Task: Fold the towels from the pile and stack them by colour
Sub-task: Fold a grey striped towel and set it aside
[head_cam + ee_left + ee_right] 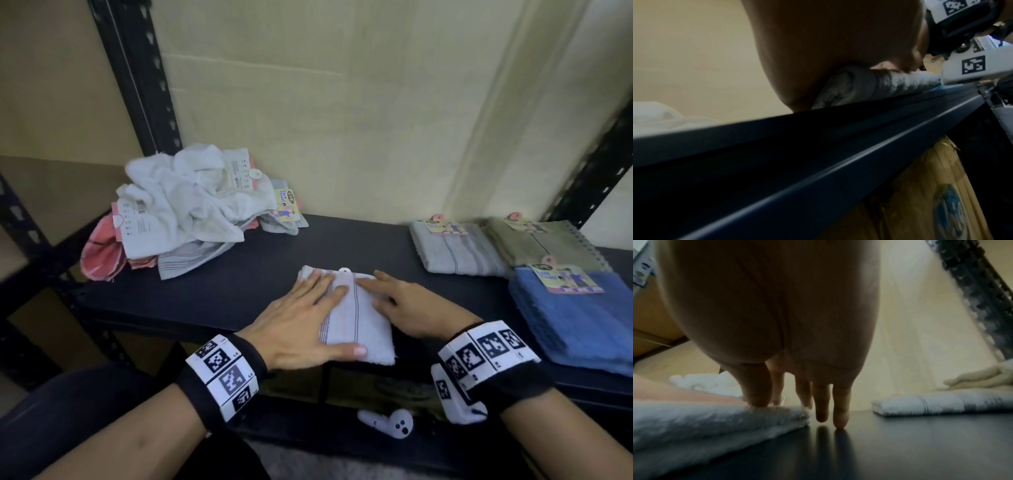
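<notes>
Soft white towel (346, 315) lies folded under the flat, spread left hand (301, 315) and right hand (407, 308); light and limp, best lifted by both side edges.

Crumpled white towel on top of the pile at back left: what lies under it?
Under the crumpled white towel, a pink checked towel and a grey striped towel poke out, with card labels. Anything deeper in the pile is covered.

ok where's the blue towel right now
In the head view the blue towel lies folded at the shelf's right front, just before the green towel.
</notes>
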